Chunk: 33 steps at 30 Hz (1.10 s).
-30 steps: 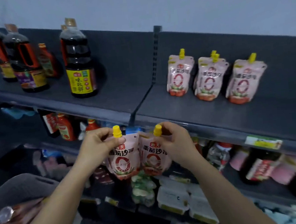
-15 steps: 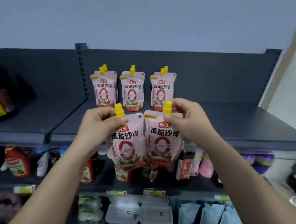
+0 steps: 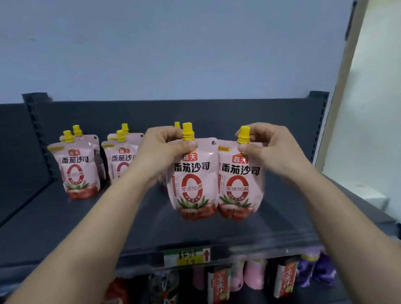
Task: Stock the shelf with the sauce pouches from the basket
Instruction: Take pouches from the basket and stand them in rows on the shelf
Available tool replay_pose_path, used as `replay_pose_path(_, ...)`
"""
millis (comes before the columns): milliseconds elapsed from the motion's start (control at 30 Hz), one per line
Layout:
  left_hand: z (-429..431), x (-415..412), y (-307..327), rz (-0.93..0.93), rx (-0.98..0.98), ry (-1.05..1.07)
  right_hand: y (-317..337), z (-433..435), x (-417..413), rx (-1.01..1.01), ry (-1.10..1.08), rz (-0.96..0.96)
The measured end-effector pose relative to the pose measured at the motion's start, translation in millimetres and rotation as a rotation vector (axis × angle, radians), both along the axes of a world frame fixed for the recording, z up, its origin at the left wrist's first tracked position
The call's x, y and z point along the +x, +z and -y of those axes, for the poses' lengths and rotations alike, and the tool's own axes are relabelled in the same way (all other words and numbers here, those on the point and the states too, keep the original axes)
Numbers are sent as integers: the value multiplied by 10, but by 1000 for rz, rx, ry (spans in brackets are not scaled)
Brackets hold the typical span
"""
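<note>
My left hand [image 3: 163,150] pinches the top of a pink sauce pouch [image 3: 192,180] with a yellow cap. My right hand [image 3: 270,147] pinches a second matching pouch [image 3: 241,184] by its spout. Both pouches hang side by side just above the dark top shelf [image 3: 79,229], right of the stocked ones. Further pouches stand at the shelf's back: one pair [image 3: 79,169] at the left, another pair [image 3: 123,157] partly behind my left wrist, and a cap shows behind my left hand. The basket is out of view.
A price tag [image 3: 187,256] hangs on the shelf's front edge. Red, pink and purple packs [image 3: 254,277] fill the lower shelf. The shelf's right end post [image 3: 319,124] stands beside a cream wall. A blue wall rises behind.
Both hands have lifted the two pouches up and to the right, from below the shelf edge to over the top shelf. The view swung right; the soy sauce bottles left the frame.
</note>
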<state>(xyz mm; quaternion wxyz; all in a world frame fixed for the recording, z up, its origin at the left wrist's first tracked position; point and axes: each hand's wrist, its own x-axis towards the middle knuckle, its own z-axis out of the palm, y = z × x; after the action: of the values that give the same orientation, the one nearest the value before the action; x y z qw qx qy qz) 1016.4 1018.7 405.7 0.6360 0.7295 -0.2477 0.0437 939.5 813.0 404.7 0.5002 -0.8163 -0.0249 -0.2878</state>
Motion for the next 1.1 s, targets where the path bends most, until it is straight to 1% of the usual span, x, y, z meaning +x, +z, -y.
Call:
replay_pose_path(133,388,401,-19,6,52,-3,2,338,332,-27,-86,-21)
replay_pose_path(233,667,649,-67,4,55,-16,-38,573,572,-39,-163,-57)
replay_pose_path(433,1090,1035,-150,32,120,19,-165,939,979,-38,-261,-113)
replay_pose_path(733,1460,1429,-290,-23,184,121,-319,1304,1416,-37,-306,-120)
replay_pose_path(933,1566,1586,-369,-40,191,151,-420,1442,1635,-46,-337,-128)
replay_pose_path(1100,1639,1693,-388,-25,220,149,-460,1513,1749,-49,-355,-98)
